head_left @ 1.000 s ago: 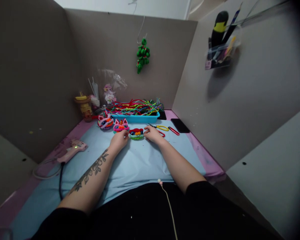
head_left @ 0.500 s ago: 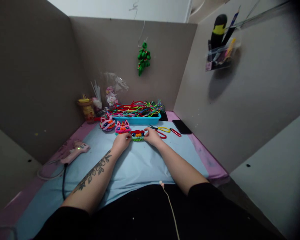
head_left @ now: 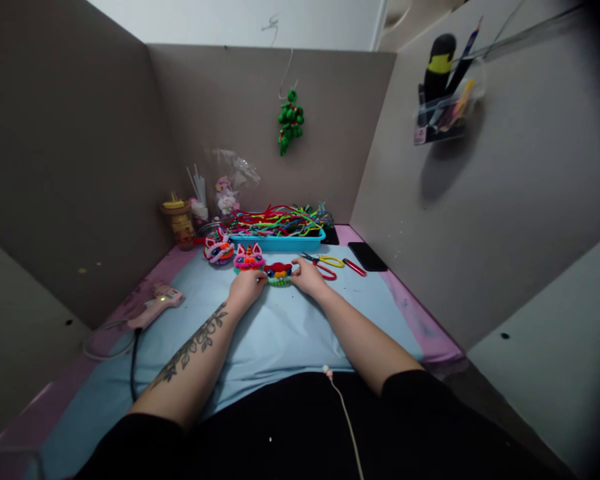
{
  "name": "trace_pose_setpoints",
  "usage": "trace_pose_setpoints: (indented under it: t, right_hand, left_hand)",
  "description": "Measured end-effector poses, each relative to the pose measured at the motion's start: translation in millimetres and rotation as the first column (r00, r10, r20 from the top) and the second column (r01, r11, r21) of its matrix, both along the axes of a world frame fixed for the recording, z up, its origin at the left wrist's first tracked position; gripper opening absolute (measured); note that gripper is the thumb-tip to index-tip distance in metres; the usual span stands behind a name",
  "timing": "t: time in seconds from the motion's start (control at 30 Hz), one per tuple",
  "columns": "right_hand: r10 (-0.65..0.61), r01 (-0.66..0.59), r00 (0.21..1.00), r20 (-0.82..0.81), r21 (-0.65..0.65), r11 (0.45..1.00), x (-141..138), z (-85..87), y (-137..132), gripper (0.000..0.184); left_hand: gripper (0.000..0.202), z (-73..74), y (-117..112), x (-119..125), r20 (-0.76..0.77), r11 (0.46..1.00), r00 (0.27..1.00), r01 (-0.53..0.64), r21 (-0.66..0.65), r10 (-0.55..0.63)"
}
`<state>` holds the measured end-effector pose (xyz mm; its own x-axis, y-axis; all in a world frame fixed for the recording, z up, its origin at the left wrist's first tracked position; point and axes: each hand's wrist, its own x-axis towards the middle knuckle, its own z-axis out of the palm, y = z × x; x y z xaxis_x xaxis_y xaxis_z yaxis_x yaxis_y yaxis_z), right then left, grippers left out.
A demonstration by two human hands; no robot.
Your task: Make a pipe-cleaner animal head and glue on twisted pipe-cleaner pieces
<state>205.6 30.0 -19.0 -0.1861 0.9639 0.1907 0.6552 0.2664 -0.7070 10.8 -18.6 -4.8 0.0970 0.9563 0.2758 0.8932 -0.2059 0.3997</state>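
Note:
A small fuzzy craft piece point(head_left: 279, 273) in red, green and white lies on the light blue mat point(head_left: 280, 327). My left hand point(head_left: 247, 287) grips its left side and my right hand point(head_left: 307, 275) grips its right side, fingers curled on it. Just behind it sit two finished fuzzy faces with ears, a pink one point(head_left: 249, 258) and another point(head_left: 219, 249) further left. A blue tray point(head_left: 277, 239) heaped with coloured pipe cleaners stands behind them.
Scissors with yellow and red handles point(head_left: 327, 263) and a black phone point(head_left: 367, 256) lie right of my hands. A pink glue gun point(head_left: 155, 308) with a cable lies at the left. A yellow jar point(head_left: 177, 220) and bags stand in the back corner. Grey partition walls surround the desk.
Both hands stay on the craft piece. The view has shifted slightly; the hands and the piece have hardly moved on the mat.

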Motion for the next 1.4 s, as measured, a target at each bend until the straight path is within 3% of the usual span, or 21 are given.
trace_pose_setpoints:
  t: [0.3, 0.47, 0.6, 0.83, 0.97, 1.03, 1.1, 1.2, 1.3, 1.4]
  right_hand:
    - [-0.008, 0.008, 1.0, 0.006, -0.011, 1.0, 0.9, 6.6, -1.9, 0.048]
    - [-0.064, 0.065, 0.998, -0.023, 0.042, 0.997, 2.9, 12.4, -2.5, 0.035]
    - [-0.066, 0.066, 0.998, -0.005, 0.098, 0.993, 3.0, 16.7, -6.3, 0.023]
    - [-0.027, 0.028, 1.0, -0.01, 0.141, 0.99, 3.3, 21.4, -12.9, 0.017]
    - [-0.005, 0.007, 1.0, -0.011, 0.153, 0.988, 3.7, 27.5, -20.6, 0.016]
    - [0.016, -0.016, 1.0, 0.004, 0.171, 0.985, 3.9, 33.6, -29.3, 0.017]
    - [0.039, -0.038, 0.999, -0.003, 0.205, 0.978, 4.2, 41.0, -40.0, 0.018]
    - [0.072, -0.064, 0.997, -0.03, 0.215, 0.975, 4.9, 52.1, -54.3, 0.019]
    - [0.098, -0.087, 0.994, -0.049, 0.192, 0.978, 7.9, 60.6, -62.0, 0.02]
    - [0.084, -0.075, 0.995, -0.051, 0.164, 0.984, 15.2, 68.0, -63.7, 0.022]
  left_hand:
    - [0.023, 6.5, -5.5, 1.4, -0.108, 0.996, 0.992, -0.077, -0.048, 0.071]
    - [0.023, 9.1, -10.0, 0.8, -0.097, 0.993, 0.989, -0.115, -0.03, 0.111]
    - [0.029, 11.1, -15.7, 7.1, -0.119, 0.996, 0.99, -0.078, -0.041, 0.073]
    - [0.031, 15.4, -30.0, 21.7, -0.141, 0.999, 0.99, -0.019, -0.038, 0.013]
    - [0.026, 33.4, -29.7, 15.8, -0.137, 0.999, 0.99, 0.039, -0.032, -0.043]
    - [0.024, 52.7, -20.2, -1.2, -0.108, 1.0, 0.994, 0.02, 0.013, -0.019]
    - [0.023, 76.6, -1.7, -29.0, -0.071, 0.987, 0.994, -0.07, 0.142, 0.081]
    - [0.028, 109.2, 41.5, -82.5, -0.074, 0.914, 0.947, -0.278, 0.296, 0.312]
    - [0.025, 124.3, 93.2, -131.1, -0.23, 0.907, 0.884, -0.363, 0.213, 0.408]
    - [0.015, 119.1, 142.7, -159.7, -0.336, 0.929, 0.869, -0.363, 0.066, 0.363]
